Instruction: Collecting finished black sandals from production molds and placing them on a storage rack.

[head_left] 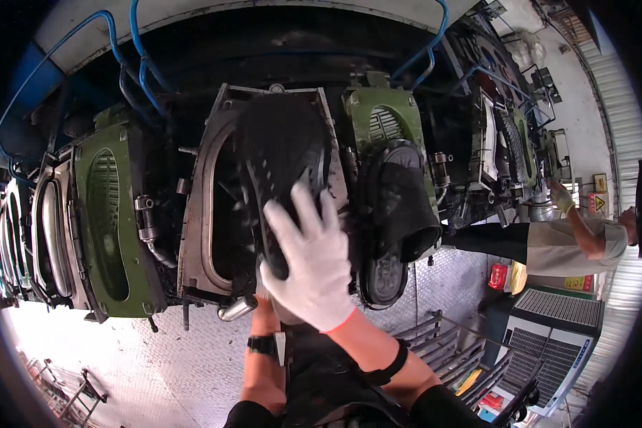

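Note:
A black moulded shoe with small holes along its side stands toe-up in front of a metal-framed mould. My right hand, in a white knit glove, is open over the shoe's lower half, with fingers spread; whether it touches the shoe I cannot tell. My left hand is at the shoe's lower end. Only a sliver of it shows beside my right hand, and its fingers are hidden. A black open-toed slipper rests against the green mould to the right.
Another green mould and several more stand in a row at the left. Blue bent rails rise behind. A metal rack and a grey-white cooling unit are at the lower right. A person wearing gloves is at the far right.

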Available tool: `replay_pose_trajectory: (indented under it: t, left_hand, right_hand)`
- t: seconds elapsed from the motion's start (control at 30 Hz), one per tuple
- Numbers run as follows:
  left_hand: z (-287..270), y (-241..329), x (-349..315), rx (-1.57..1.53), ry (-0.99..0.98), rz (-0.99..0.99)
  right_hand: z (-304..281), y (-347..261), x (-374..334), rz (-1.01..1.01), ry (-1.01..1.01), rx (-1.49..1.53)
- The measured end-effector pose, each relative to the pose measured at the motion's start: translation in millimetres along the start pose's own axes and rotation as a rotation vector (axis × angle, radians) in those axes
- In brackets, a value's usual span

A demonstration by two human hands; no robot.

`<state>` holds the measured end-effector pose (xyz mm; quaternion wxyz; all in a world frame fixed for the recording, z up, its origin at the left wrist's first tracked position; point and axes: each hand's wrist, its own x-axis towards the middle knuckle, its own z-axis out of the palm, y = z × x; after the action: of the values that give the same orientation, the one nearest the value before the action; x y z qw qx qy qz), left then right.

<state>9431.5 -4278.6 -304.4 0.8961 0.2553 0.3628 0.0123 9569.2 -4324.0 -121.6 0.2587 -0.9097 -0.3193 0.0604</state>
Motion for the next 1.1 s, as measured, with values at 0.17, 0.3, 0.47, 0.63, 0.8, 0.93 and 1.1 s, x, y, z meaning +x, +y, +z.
replay_pose_trajectory:
  t: [0.17, 0.3, 0.47, 0.63, 0.8, 0.93, 1.1]
  left_hand:
    - [-31, -26, -29, -0.041, 0.154, -0.262]
    - [-63, -41, -30, -0.219, 0.068, -0.321]
    - [-60, -22, 6, -0.381, -0.16, -0.239]
    - [-88, -24, 36, 0.835, -0.171, 0.18]
    - [-14, -19, 1, 0.166, 0.157, 0.286]
    - [71, -9, -80, 0.62, 0.541, 0.607]
    - [145, 10, -156, 1.376, 0.001, 0.836]
  right_hand:
    - [-54, 29, 37, -0.13, 0.24, 0.214]
    - [-127, 52, 34, 0.27, 0.27, 1.601]
    - [-139, 131, -49, 0.261, 0.494, 1.995]
    - [-100, 189, -156, 0.622, 0.504, 1.759]
    - [-68, 185, -196, 0.802, 0.512, 1.859]
    - [-48, 177, -195, 0.901, 0.497, 1.886]
    - [-57, 173, -184, 0.954, 0.484, 1.634]
